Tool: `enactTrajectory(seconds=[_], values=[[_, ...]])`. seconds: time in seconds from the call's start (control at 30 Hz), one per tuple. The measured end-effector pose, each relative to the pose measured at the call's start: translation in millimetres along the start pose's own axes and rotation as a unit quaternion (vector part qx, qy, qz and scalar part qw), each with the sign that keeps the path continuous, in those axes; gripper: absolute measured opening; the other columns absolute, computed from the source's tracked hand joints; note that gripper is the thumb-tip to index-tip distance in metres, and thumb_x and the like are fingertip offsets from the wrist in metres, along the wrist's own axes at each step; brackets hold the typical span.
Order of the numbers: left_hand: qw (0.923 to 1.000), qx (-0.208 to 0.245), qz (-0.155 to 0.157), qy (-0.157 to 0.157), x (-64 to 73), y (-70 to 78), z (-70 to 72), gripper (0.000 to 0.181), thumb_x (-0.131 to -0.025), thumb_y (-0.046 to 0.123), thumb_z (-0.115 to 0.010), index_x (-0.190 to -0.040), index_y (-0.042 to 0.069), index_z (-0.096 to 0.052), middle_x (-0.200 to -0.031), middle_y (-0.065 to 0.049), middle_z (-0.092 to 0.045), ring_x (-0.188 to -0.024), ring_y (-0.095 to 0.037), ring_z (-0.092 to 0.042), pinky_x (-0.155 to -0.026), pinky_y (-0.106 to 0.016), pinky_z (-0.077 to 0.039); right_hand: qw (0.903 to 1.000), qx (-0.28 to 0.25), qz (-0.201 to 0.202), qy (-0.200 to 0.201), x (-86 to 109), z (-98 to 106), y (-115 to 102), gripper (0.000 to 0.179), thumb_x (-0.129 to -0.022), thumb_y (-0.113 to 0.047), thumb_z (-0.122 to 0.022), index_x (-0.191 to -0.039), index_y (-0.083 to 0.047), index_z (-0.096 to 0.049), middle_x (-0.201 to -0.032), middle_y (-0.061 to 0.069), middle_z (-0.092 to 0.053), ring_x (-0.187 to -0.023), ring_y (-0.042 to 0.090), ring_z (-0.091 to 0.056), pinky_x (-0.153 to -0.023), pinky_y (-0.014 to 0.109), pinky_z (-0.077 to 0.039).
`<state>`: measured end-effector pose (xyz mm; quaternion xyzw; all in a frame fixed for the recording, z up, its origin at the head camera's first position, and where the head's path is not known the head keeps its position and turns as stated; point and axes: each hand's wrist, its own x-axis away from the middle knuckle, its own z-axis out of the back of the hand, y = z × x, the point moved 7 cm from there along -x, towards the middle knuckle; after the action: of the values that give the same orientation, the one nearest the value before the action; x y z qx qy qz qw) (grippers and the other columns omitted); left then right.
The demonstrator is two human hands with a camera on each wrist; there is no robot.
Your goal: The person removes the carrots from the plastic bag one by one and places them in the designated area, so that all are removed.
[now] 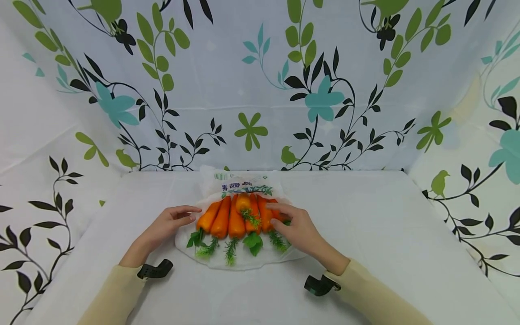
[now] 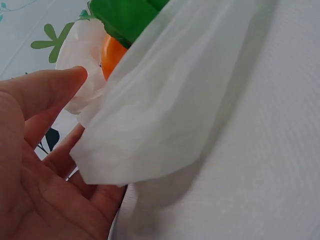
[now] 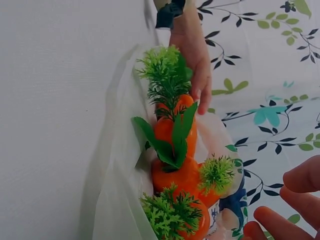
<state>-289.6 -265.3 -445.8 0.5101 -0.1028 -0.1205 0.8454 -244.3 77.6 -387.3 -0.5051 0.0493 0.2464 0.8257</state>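
Several orange toy carrots [image 1: 236, 221] with green leafy tops lie side by side on a white plastic bag [image 1: 260, 262], tops toward the person. One smaller carrot [image 1: 243, 202] rests across the row. At the left end of the row, my left hand [image 1: 164, 225] has its thumb and fingers apart; in the left wrist view the bag's edge [image 2: 145, 145] hangs in front of its fingers. Over the right end reaches my right hand [image 1: 298, 228], fingers relaxed and overlapping the carrots there. In the right wrist view its fingertips [image 3: 267, 215] are spread beside the carrots, pinching nothing.
The bag's printed end [image 1: 243, 184] lies at the back. A white cloth covers the table [image 1: 365, 216]. Behind and at the sides hangs a curtain [image 1: 227, 81] patterned with leaves and birds. Each wrist wears a black camera mount [image 1: 156, 269].
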Motion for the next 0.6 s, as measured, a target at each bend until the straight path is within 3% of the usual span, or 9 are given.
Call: enactTrajectory(seconds=[0.2,0.6], values=[[0.9999,0.000,-0.004,0.012,-2.3,-1.4,-0.3,0.034,-0.098,0.026,-0.064,-0.128,0.008,-0.067,-0.137,-0.015,-0.057,-0.128,-0.034,-0.045,-0.109,-0.056,-0.029,0.9997,0.017,-0.016,-0.001,-7.2,-3.2,0.7,0.039,-0.093,-0.009,-0.066,-0.131,-0.013,-0.066,-0.136,0.002,-0.061,-0.132,0.027,-0.049,-0.104,0.050,-0.041],[0.9996,-0.017,0.002,0.021,-1.6,-4.7,0.1,0.036,-0.098,0.027,-0.064,-0.130,0.009,-0.065,-0.138,-0.014,-0.057,-0.126,-0.031,-0.049,-0.107,-0.051,-0.034,0.9991,0.008,0.003,-0.041,-25.6,-20.0,-0.1,0.038,-0.095,-0.011,-0.063,-0.132,-0.008,-0.064,-0.146,0.010,-0.051,-0.138,0.029,-0.043,-0.109,0.051,-0.034]])
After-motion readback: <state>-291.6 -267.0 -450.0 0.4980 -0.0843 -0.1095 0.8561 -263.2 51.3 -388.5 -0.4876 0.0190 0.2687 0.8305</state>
